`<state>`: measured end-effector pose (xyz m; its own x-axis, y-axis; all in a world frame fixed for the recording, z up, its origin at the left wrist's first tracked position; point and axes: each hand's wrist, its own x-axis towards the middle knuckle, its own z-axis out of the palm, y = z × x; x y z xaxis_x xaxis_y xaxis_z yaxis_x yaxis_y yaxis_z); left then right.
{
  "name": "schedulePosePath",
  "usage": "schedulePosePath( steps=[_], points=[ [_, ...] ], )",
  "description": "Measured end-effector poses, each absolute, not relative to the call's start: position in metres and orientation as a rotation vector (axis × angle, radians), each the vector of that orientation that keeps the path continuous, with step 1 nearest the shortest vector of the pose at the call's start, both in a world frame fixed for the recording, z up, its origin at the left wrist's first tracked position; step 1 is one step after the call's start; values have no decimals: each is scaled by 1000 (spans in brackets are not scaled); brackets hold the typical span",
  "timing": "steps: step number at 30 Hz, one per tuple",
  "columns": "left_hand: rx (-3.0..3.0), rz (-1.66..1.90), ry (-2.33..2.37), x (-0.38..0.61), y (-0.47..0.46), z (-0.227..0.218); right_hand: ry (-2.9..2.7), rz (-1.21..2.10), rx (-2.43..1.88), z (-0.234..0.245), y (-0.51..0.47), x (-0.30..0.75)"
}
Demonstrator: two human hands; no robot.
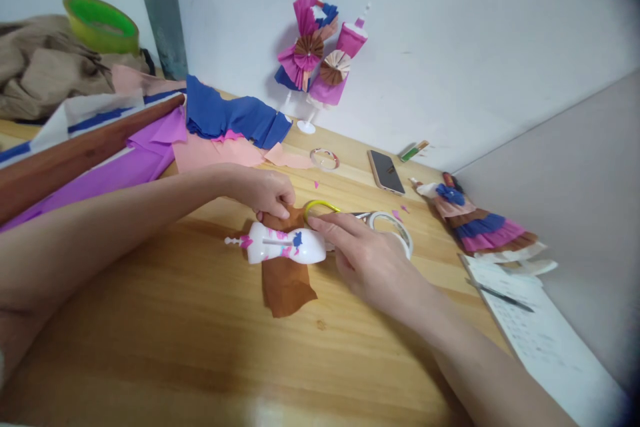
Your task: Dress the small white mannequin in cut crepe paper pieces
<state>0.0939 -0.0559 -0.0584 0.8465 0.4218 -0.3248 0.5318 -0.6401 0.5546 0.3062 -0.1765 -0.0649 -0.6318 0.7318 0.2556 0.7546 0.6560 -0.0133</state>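
Observation:
A small white mannequin torso [280,245] lies on its side across a strip of brown crepe paper [286,280] on the wooden table [165,340]. My left hand [265,190] pinches the far end of the brown paper just behind the torso, fingers closed on it. My right hand [363,255] rests fingers-down at the torso's base end, its fingertips touching the torso and the paper. A pair of yellow-handled scissors [323,205] lies right behind my right hand, next to a white tape roll [395,227].
Blue, pink and purple crepe sheets [225,123] pile at the back left. Two dressed mannequins [320,60] stand by the wall. A phone [385,171], a clear tape ring [325,159], a dressed doll [475,223], paper with a pen [505,297] lie to the right.

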Motion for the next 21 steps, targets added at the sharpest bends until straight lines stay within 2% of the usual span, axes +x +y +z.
schedulePosePath(
  steps=[9,21],
  points=[
    [2363,-244,673,92,-57,-56,-2474,47,-973,-79,-174,297],
    [2333,-251,605,93,-63,-51,-2457,303,-990,-88,-173,294]
  ],
)
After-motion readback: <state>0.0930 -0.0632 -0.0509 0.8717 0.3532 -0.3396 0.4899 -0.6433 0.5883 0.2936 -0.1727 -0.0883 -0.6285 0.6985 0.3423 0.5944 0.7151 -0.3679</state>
